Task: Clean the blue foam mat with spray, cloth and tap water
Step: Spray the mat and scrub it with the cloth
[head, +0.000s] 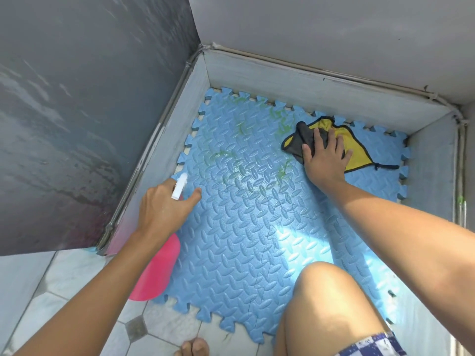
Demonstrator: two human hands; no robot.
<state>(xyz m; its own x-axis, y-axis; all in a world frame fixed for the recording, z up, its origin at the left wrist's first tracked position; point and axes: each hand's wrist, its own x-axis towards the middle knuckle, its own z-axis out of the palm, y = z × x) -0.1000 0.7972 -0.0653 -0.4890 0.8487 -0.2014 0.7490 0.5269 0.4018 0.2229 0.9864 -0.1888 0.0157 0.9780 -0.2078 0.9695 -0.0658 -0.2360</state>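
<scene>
The blue foam mat (pixel 257 240) lies on the floor in the walled corner; the left hand (pixel 164 211) grips the pink spray bottle (pixel 156 273) at the mat's left edge; the right hand (pixel 323 160) presses flat, fingers spread, on the cloth (pixel 359 152) near the far right corner; green stains (pixel 282 124) lie between them, just left of the cloth, so the wipe likely runs leftward.

Left hand (pixel 164 206) and right hand (pixel 323 160) bare, forearms bare up to the picture edge. Shorts (pixel 372 345), the one garment in view, blue-and-white check, speckled print. Knee (pixel 323 283) and toes (pixel 195 348) bare.
</scene>
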